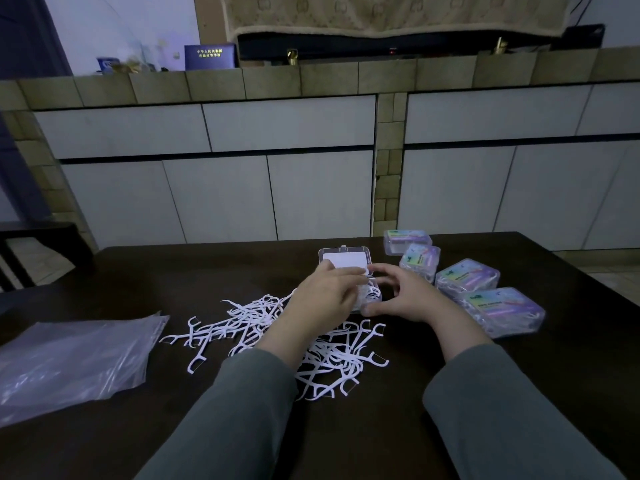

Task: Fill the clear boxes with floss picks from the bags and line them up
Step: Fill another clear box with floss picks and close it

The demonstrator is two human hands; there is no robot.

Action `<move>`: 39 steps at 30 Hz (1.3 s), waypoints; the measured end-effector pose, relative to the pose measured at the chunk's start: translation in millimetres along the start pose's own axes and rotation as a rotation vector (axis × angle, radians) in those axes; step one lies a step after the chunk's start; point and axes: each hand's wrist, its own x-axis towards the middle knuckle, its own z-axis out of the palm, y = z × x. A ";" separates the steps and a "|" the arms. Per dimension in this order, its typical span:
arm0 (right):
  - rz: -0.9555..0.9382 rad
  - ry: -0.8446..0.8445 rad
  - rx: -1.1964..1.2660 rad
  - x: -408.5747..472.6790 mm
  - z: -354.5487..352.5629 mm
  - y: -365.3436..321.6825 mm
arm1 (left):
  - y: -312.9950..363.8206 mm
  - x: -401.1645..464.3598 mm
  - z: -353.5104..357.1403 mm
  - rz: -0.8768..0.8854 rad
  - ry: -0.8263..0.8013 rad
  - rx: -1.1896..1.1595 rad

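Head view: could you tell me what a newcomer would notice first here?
A white pile of floss picks sprawls mid-table. Just behind it, both hands work at an open clear box. Four closed boxes line up to the right; plastic bags lie left.

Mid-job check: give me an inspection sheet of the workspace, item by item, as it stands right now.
Surface: dark table, dimly lit.
Job's things: open clear box with lid raised, some picks inside; loose floss picks piled in front of it; four closed labelled boxes in a rough line at right.
Clutter: plastic bags lying flat at left.
Grippers: left hand over the open box, fingers reaching in; what they hold is hidden. Right hand curled round the box's right side, thumb at its near corner.
Cables: nothing seen on the table.
Surroundings: white cabinet doors under a tiled ledge bearing a blue booklet.
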 end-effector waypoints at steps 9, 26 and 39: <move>0.009 0.000 0.015 0.5 0.2 0.3 | -10.1 -4.3 -1.8 -0.070 0.026 0.120; 0.010 -0.005 0.025 0.4 0.2 0.0 | -30.0 -13.1 -6.2 -0.283 0.124 0.044; 0.003 -0.008 0.016 0.4 0.0 1.0 | -32.9 -12.3 -4.1 -0.375 0.224 -0.079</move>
